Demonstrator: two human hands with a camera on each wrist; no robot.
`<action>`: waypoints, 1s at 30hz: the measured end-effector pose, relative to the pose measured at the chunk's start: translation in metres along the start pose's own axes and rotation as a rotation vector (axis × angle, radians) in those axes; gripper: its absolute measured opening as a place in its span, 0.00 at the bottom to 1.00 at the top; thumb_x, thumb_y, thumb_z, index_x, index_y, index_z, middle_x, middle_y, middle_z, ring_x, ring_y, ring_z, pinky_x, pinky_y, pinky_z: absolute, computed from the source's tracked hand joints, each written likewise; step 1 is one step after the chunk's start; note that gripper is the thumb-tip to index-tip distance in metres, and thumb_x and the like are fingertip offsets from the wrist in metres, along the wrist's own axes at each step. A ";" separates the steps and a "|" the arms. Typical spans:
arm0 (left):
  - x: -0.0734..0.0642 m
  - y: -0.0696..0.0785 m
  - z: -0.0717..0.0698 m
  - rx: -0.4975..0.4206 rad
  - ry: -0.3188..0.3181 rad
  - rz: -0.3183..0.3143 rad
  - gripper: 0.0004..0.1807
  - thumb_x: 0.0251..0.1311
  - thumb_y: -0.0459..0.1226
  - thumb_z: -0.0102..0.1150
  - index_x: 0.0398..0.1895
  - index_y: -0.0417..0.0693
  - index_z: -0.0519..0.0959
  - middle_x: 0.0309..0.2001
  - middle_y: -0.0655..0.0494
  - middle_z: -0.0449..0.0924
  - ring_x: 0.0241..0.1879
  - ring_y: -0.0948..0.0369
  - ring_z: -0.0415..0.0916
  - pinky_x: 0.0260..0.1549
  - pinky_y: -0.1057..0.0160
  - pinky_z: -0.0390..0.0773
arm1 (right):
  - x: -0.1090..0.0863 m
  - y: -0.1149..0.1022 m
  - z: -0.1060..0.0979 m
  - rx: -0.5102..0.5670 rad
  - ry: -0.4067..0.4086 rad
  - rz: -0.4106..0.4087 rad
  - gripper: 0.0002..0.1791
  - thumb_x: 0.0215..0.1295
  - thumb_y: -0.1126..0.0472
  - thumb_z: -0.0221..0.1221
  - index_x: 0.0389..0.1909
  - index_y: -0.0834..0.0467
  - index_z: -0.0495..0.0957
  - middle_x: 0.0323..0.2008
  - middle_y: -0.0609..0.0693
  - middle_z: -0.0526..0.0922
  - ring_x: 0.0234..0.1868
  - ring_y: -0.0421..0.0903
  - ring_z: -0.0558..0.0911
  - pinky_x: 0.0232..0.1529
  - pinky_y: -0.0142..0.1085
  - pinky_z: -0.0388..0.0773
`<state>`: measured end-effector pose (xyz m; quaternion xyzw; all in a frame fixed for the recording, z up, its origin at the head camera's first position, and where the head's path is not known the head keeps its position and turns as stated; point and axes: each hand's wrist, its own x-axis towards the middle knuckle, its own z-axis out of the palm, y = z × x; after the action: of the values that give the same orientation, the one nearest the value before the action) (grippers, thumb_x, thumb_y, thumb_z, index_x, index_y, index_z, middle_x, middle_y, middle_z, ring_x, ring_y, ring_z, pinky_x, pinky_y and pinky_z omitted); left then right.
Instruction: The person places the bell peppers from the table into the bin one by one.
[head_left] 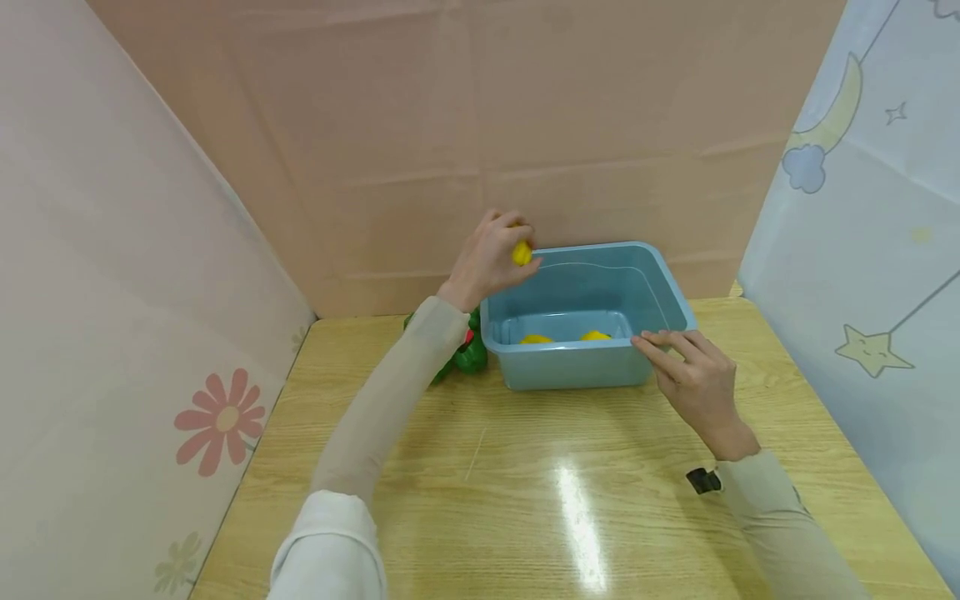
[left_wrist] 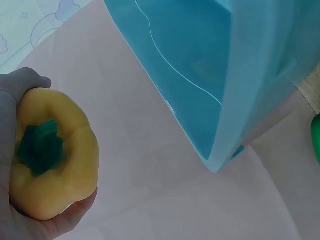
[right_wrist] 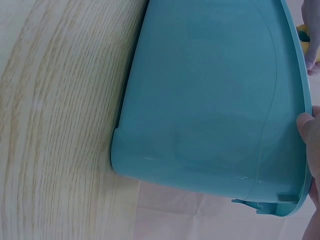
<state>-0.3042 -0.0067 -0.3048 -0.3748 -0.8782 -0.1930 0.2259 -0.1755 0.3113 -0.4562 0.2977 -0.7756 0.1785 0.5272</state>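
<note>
My left hand [head_left: 489,260] grips a yellow bell pepper [left_wrist: 80,135] with a green stem cap, its fingers wrapped round the sides. It holds the pepper above the back left corner of a blue plastic bin [head_left: 577,369]. At the front right corner my right hand [head_left: 699,377] pinches the bin's rim, with the thumb [right_wrist: 304,124] on the outer wall. Inside the bin lie a yellow piece [head_left: 536,339] on the left and another yellow piece [head_left: 596,336] on the right, both partly hidden by the front wall.
Several green items [head_left: 471,357], one with a red patch, sit against the bin's left side, partly behind my left forearm. The wooden table [head_left: 510,492] meets a tan cloth backdrop [head_left: 375,208] at the back. Printed cloth walls [head_left: 862,250] stand on both sides.
</note>
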 end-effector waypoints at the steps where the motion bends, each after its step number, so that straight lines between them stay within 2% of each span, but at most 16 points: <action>1: 0.002 0.001 0.001 0.003 0.001 0.000 0.08 0.64 0.44 0.74 0.38 0.51 0.87 0.51 0.55 0.84 0.54 0.50 0.72 0.51 0.60 0.79 | 0.000 0.000 0.000 -0.002 -0.003 0.002 0.28 0.50 0.85 0.69 0.48 0.56 0.93 0.39 0.57 0.91 0.33 0.62 0.85 0.19 0.53 0.75; 7: 0.011 0.004 0.010 -0.014 -0.012 0.013 0.09 0.65 0.44 0.73 0.38 0.49 0.88 0.52 0.53 0.84 0.54 0.50 0.73 0.53 0.59 0.77 | -0.001 0.001 -0.001 -0.015 0.000 0.000 0.27 0.52 0.85 0.67 0.48 0.56 0.93 0.39 0.57 0.91 0.32 0.62 0.84 0.17 0.51 0.73; 15: 0.019 0.009 0.017 -0.028 -0.009 0.002 0.08 0.65 0.45 0.72 0.38 0.52 0.87 0.54 0.55 0.83 0.55 0.51 0.72 0.47 0.61 0.80 | 0.000 0.001 0.002 0.000 0.011 -0.003 0.26 0.50 0.84 0.68 0.47 0.57 0.93 0.39 0.58 0.91 0.32 0.62 0.84 0.16 0.50 0.70; 21: 0.027 0.011 0.021 -0.026 -0.020 0.007 0.08 0.65 0.45 0.72 0.38 0.52 0.87 0.52 0.56 0.83 0.55 0.51 0.73 0.47 0.61 0.80 | 0.000 0.001 0.000 0.003 0.006 -0.001 0.26 0.50 0.84 0.69 0.47 0.57 0.93 0.39 0.58 0.91 0.32 0.62 0.84 0.16 0.52 0.72; 30: 0.035 0.016 0.026 -0.030 -0.034 -0.015 0.08 0.65 0.46 0.71 0.38 0.53 0.87 0.53 0.57 0.82 0.54 0.52 0.72 0.42 0.60 0.81 | -0.001 0.004 -0.001 0.005 -0.001 0.000 0.27 0.50 0.84 0.69 0.48 0.57 0.93 0.39 0.58 0.91 0.32 0.62 0.84 0.16 0.50 0.70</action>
<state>-0.3204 0.0368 -0.3051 -0.3748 -0.8816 -0.2016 0.2040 -0.1771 0.3148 -0.4567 0.2989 -0.7754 0.1806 0.5261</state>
